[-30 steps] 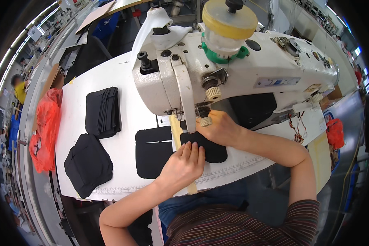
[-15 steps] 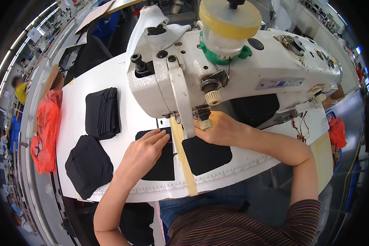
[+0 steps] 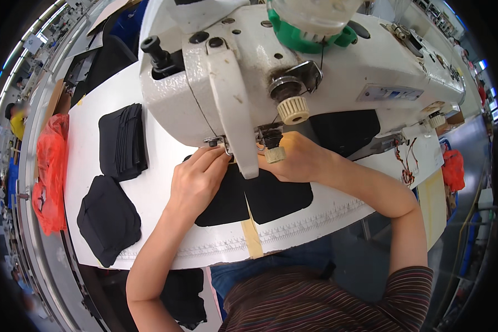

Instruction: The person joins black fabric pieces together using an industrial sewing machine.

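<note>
Two flat black fabric pieces lie under the head of a white sewing machine (image 3: 177,105), their near edges parted by a narrow wedge. My left hand (image 3: 200,176) is closed at the far edge of the left black fabric piece (image 3: 220,206), fingers bunched beside the needle area. My right hand (image 3: 296,157) is closed at the far edge of the right black fabric piece (image 3: 282,198). Its fingertips are partly hidden behind the machine's white lever (image 3: 235,110) and cream knob (image 3: 275,155). The needle and the fabric's far edges are hidden too.
On the left stand a neat stack of black pieces (image 3: 120,143) and a looser black pile (image 3: 109,220). A red plastic bag (image 3: 51,174) hangs beyond the table's left edge. Yellow tape (image 3: 252,240) crosses the ruler strip (image 3: 310,222) in front. More black fabric (image 3: 346,133) lies behind the machine arm.
My left hand has moved the left fabric piece rightward and away from me, beside the right one, covering much of the tape. Its fingers have gone from flat to bunched. The view has shifted closer.
</note>
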`<state>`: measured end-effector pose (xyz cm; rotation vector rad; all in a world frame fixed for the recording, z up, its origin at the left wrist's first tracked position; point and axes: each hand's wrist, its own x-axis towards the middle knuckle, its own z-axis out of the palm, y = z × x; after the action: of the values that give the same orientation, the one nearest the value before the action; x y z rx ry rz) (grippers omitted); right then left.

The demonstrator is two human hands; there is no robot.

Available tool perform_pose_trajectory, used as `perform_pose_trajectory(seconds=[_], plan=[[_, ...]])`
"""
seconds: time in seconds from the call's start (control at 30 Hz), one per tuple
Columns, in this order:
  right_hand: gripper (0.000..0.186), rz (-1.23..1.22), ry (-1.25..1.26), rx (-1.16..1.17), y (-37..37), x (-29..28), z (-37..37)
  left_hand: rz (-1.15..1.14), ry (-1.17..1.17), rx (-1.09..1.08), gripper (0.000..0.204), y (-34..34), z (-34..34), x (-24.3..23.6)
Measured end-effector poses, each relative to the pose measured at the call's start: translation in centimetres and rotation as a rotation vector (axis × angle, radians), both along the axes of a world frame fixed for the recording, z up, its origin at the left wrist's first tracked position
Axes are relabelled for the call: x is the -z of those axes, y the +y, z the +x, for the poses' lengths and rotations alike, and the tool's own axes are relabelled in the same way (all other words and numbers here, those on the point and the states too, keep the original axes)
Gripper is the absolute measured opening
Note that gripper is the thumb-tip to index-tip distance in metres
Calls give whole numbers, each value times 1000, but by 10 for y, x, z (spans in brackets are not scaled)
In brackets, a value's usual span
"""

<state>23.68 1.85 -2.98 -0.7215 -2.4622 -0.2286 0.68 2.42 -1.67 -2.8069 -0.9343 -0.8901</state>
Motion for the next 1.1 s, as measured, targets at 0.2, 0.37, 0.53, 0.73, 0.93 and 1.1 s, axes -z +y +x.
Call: perform_pose_trajectory(seconds=[0.2, 0.37, 0.53, 0.73, 0.93, 1.1], plan=[[9, 58, -27, 30, -3, -2, -4, -113, -2, 10, 28, -6, -3, 11], [10, 136, -31, 63, -3, 3, -5, -92, 34, 24, 30, -4, 0, 14], [12, 117, -40, 62, -3, 2, -4, -3, 20, 40, 30, -2, 6, 12], [15, 112, -34, 55, -4, 0, -3, 58, 55, 45, 30, 0, 6, 15], [14, 110, -19, 46, -2, 2, -2, 76, 38, 28, 30, -1, 11, 15], [12, 120, -31, 42, 0, 1, -2, 91, 24, 20, 29, 1, 11, 16]])
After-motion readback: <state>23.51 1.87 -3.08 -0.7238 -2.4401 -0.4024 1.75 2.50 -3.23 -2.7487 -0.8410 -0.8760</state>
